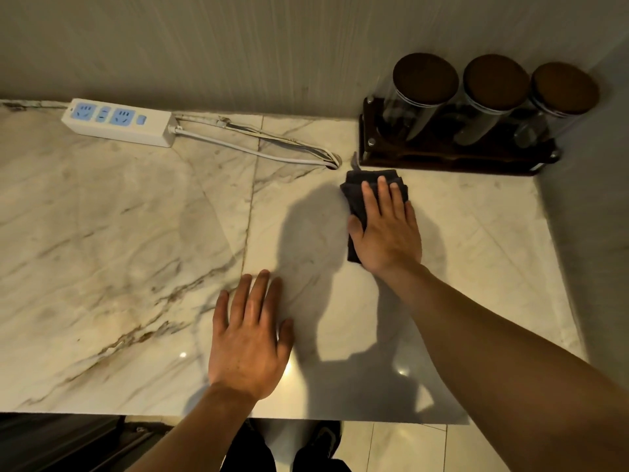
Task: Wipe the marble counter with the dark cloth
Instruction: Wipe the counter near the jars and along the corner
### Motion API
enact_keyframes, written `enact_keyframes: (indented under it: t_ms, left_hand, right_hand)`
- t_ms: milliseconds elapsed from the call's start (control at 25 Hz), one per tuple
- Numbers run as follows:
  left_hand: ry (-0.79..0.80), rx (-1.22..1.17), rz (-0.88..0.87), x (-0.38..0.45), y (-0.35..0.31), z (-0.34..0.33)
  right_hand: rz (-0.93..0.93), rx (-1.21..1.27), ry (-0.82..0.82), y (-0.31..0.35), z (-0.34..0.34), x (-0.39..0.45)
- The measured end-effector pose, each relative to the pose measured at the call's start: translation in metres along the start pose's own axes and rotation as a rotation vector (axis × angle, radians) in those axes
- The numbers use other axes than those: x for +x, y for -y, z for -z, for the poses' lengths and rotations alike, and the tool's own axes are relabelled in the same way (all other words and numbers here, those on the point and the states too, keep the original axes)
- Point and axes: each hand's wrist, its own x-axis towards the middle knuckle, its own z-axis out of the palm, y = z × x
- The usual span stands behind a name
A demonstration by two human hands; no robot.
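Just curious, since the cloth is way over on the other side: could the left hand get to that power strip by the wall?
Probably yes: the left hand lies flat and empty, with bare counter between it and the power strip.

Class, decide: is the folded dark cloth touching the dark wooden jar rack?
Apart. The head view shows a strip of pale marble counter between the folded dark cloth and the dark wooden jar rack.
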Motion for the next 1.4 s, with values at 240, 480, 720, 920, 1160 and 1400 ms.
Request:
enact_keyframes:
  t_ms: [240,480,720,920,1160,1400]
  left_hand:
    - [-0.005,-0.006,-0.008,0.0,0.001,0.0]
    - [-0.004,-0.04,-0.019,-0.001,0.003,0.001]
    - [-0.025,-0.048,-0.04,-0.002,0.005,0.001]
    - [-0.038,-0.015,-0.039,-0.002,0.005,-0.002]
    - [-0.049,-0.033,-0.04,-0.001,0.004,-0.004]
    - [-0.08,-0.058,-0.06,-0.003,0.002,-0.005]
  right_hand:
    - [-0.255,0.081,-0.07,0.012,-0.003,0.008]
    - [-0.468,0.15,-0.112,0.017,-0.008,-0.015]
    - [-0.521,0.177,-0.125,0.014,-0.011,-0.059]
    - [-0.578,0.151,-0.114,0.01,-0.016,-0.099]
    - [-0.615,0.153,-0.135,0.011,-0.023,-0.145]
    - [-0.582,0.152,-0.152,0.008,-0.026,-0.187]
